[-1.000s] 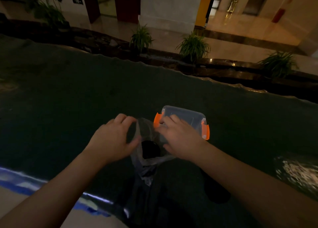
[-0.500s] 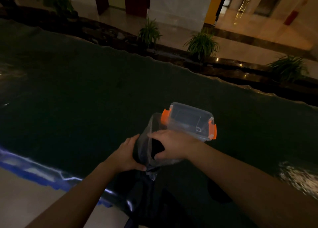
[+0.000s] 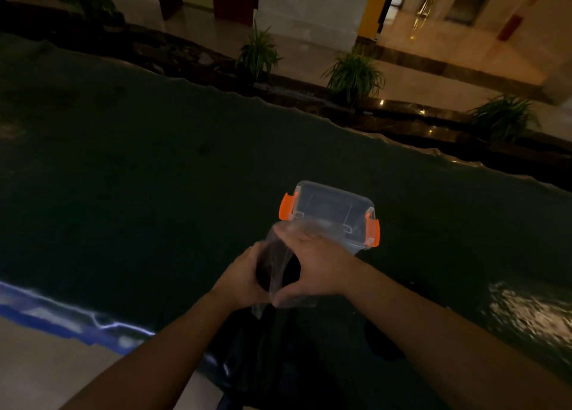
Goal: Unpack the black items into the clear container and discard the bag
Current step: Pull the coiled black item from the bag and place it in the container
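A clear plastic bag [image 3: 278, 264] with dark items [image 3: 292, 273] inside is held between both hands just in front of the clear container [image 3: 332, 211]. The container has orange latches and sits open on the dark table. My left hand [image 3: 243, 278] grips the bag's lower left side. My right hand [image 3: 312, 268] holds its right side, fingers over the bag's top, whose upper edge reaches the container's near rim. The black items are mostly hidden by my hands.
The dark table [image 3: 154, 177] spreads wide to the left and behind the container. Its near edge [image 3: 62, 320] shows a blue strip at lower left. Potted plants [image 3: 354, 75] stand beyond the far edge. A bright reflection [image 3: 526, 313] lies at right.
Both hands have closed in around the bag and lifted it closer to the container. The left hand has slid down from the bag's mouth to its lower side.
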Tool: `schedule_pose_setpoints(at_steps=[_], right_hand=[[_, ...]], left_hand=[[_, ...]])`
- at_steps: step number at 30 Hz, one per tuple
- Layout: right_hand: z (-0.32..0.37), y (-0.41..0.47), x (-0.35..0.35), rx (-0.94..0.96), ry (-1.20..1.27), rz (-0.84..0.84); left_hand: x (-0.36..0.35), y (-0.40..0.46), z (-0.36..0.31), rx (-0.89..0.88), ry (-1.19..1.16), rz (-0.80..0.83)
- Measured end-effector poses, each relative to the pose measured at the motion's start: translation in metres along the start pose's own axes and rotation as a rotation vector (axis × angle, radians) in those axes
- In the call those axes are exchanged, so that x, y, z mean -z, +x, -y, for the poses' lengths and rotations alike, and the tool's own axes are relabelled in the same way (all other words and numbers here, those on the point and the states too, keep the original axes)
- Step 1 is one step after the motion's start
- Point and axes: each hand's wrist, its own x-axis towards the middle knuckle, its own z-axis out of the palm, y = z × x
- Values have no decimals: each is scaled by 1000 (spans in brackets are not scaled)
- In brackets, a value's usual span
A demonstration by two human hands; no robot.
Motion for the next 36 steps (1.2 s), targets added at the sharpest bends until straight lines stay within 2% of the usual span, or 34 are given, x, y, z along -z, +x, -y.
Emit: schedule_pose_setpoints(at_steps=[3,7,13,17,23,27,33,36], right_hand=[[-9,-6,-8,-14,129,-98],[-24,-13,-31,-18,137,-104],[-36,-23,-76,-6,161,-151],[-37,-29,-96,33,192,-223],[-45,-29,-107,43,214,-240],[-48,-22,-108,67,146,-192],[-51,-3,-106,141,39,-132],[-53,6,-108,115,-37,-74]], left_hand=[[17,13,-7,-69,239,43],[33,22,-16,12,610,211],[27,26,-12,-4,881,378],[12,25,-8,-59,988,402],[5,28,-2,-101,1005,348],[13,28,3,-104,921,342],[30,19,4,1,759,228],[34,18,5,53,736,197]])
